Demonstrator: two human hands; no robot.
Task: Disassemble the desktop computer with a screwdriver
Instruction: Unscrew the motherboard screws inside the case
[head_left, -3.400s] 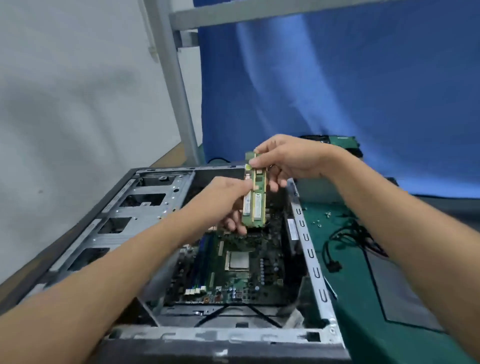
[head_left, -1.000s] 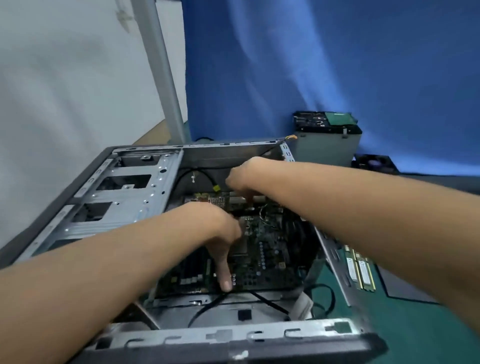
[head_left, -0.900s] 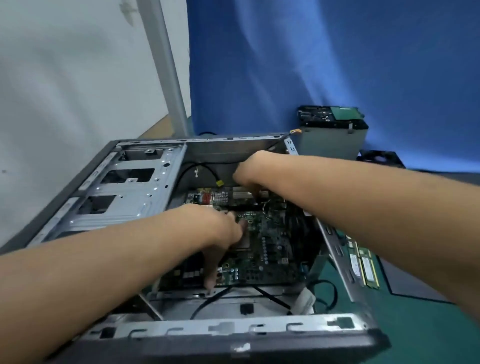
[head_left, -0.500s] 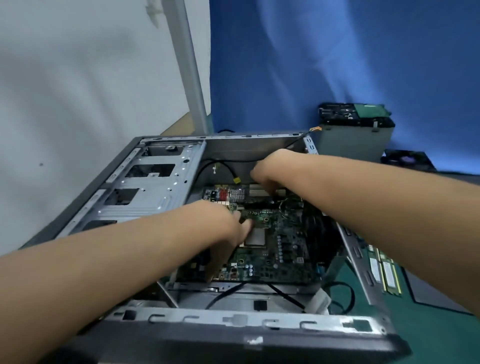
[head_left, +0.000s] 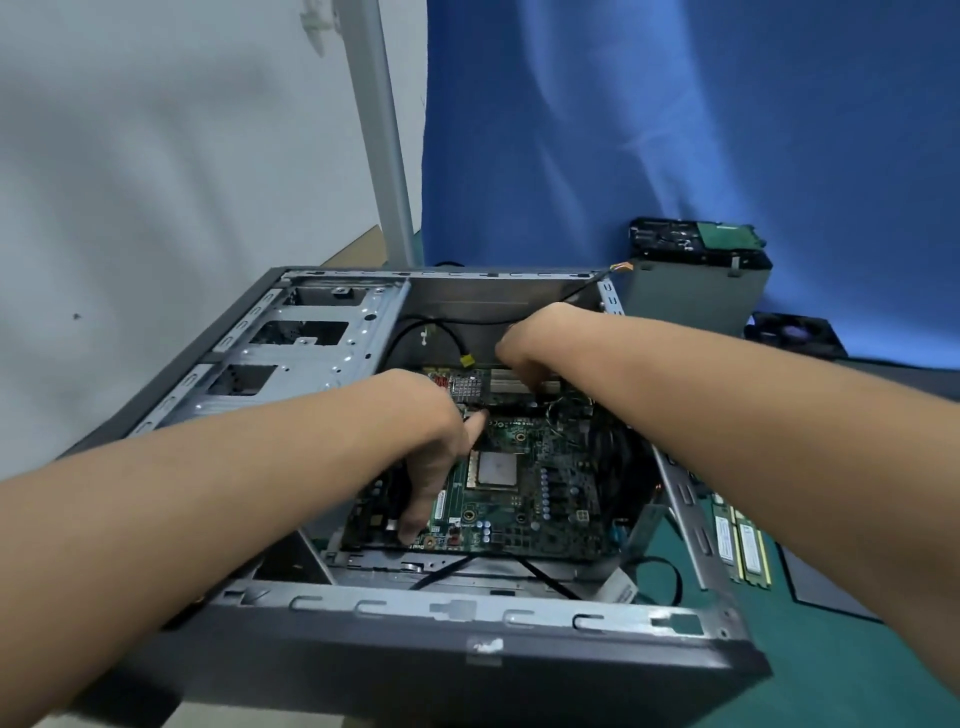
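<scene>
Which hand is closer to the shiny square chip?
Left. The left hand sits just left of the chip; the right hand is farther back, at the white slots.

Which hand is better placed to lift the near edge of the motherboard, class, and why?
Left, probably. The left hand reaches down with its fingers at the near edge of the motherboard. The right hand is at the far edge by the white slots, so it would have to cross the board.
</scene>
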